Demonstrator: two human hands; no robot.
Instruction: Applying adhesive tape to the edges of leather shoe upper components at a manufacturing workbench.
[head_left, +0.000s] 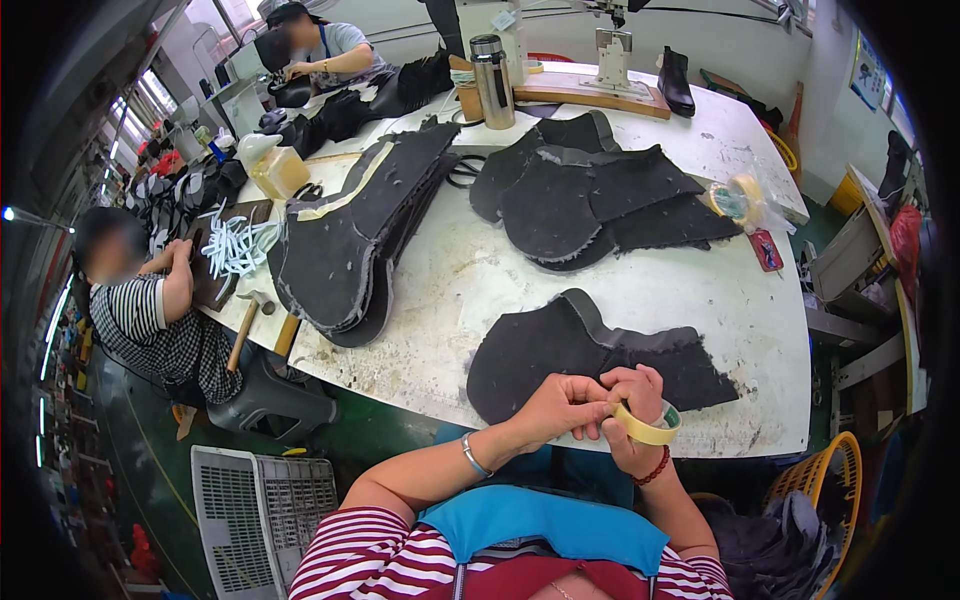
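- Yellow tape roll (648,434): in the head view it sits in the right hand (636,405), by the near edge of the white table (430,320); the fingers curl beside it.
- Left hand (555,405): thumb and forefinger press together at the roll's left side, seemingly pinching tape (whether a loose end lies between them is too small to tell).
- Black cut piece (530,350): flat on the table, just beyond the hands; its frayed edge could foul the adhesive if tape brushed it.
- Slack right fingers could let the roll drop, perhaps off the near edge.
- A hard, skewed pull could tear or twist the strip.
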